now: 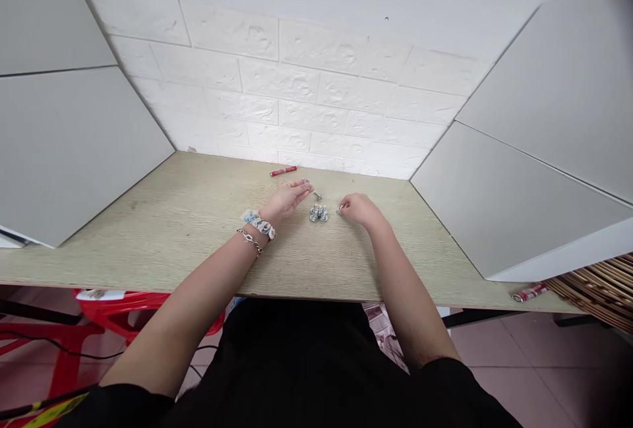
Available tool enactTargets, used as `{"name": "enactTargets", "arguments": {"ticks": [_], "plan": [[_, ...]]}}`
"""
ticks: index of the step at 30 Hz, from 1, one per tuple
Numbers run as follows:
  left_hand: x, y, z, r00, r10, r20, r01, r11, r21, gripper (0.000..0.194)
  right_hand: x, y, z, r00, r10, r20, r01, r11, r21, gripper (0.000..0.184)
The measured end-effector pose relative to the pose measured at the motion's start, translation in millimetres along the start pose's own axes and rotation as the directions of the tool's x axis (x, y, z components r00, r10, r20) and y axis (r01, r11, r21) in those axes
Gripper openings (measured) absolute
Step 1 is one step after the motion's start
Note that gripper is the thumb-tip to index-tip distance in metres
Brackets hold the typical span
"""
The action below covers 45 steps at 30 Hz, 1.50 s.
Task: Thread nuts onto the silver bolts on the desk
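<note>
Small silvery bolt-like metal pieces point(319, 213) stand grouped close together on the wooden tabletop point(306, 256), between my two hands. Just beyond the group lies another bolt-like piece point(318, 196), near my left fingertips. My left hand point(288, 198) comes in from the left with its fingers drawn together around a small shiny metal piece point(305, 184), too small to make out fully. On the right of the group, my right hand point(358, 208) is closed in a pinch, low over the table. Its thumb and fingers grip a small silvery metal piece point(339, 209), partly hidden by them.
A red tube point(283, 171) lies by the white brick-patterned wall point(297, 78). Large grey-white panels point(74, 144) point(539, 184) stand at both sides. Another red tube point(529, 293) and a brown slatted roll point(598, 289) are at right. A red plastic stool point(128, 309) is below left.
</note>
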<state>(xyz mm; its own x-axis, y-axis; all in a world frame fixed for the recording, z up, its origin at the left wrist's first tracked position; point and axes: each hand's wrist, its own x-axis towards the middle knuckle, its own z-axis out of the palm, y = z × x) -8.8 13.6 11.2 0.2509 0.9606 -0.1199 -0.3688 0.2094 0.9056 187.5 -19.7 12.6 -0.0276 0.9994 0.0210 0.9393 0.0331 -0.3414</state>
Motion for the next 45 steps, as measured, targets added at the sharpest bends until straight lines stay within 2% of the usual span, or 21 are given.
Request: {"name": "enactTargets", "arguments": {"ticks": [5, 9, 11, 16, 22, 36, 45], "plan": [[0.5, -5.4, -3.1, 0.995, 0.055, 0.087, -0.078, 0.955, 0.285, 0.015, 2.0, 0.1, 2.2, 0.999, -0.042, 0.001, 0.042, 0.999, 0.020, 0.012], [0.2, -9.0, -3.4, 0.984, 0.085, 0.153, -0.155, 0.833, 0.530, 0.026, 1.9, -3.6, 0.4, 0.997, -0.082, -0.015, 0.083, 0.993, 0.084, 0.013], [-0.9, -9.5, -1.9, 0.976, 0.112, 0.188, -0.204, 0.779, 0.593, 0.027, 0.0, -7.8, -0.9, 0.991, -0.130, -0.043, 0.135, 0.980, 0.144, 0.015], [-5.2, -7.6, 2.0, 0.960, 0.139, 0.243, -0.265, 0.728, 0.632, 0.026, -6.5, -19.7, -2.0, 0.968, -0.230, -0.102, 0.248, 0.938, 0.241, 0.019], [-1.2, -11.5, -3.6, 0.935, 0.124, 0.332, -0.328, 0.663, 0.673, 0.030, -8.1, -23.8, -0.1, 0.965, -0.244, -0.096, 0.260, 0.938, 0.230, 0.021], [-0.5, -11.9, -4.0, 0.923, 0.138, 0.360, -0.360, 0.644, 0.675, 0.032, -10.0, -26.6, -1.5, 0.969, -0.237, -0.077, 0.248, 0.945, 0.212, 0.022], [-6.3, -7.8, 0.2, 0.943, 0.104, 0.315, -0.308, 0.628, 0.714, 0.028, -9.8, -26.1, -0.3, 0.969, -0.238, -0.067, 0.247, 0.943, 0.222, 0.023]]}}
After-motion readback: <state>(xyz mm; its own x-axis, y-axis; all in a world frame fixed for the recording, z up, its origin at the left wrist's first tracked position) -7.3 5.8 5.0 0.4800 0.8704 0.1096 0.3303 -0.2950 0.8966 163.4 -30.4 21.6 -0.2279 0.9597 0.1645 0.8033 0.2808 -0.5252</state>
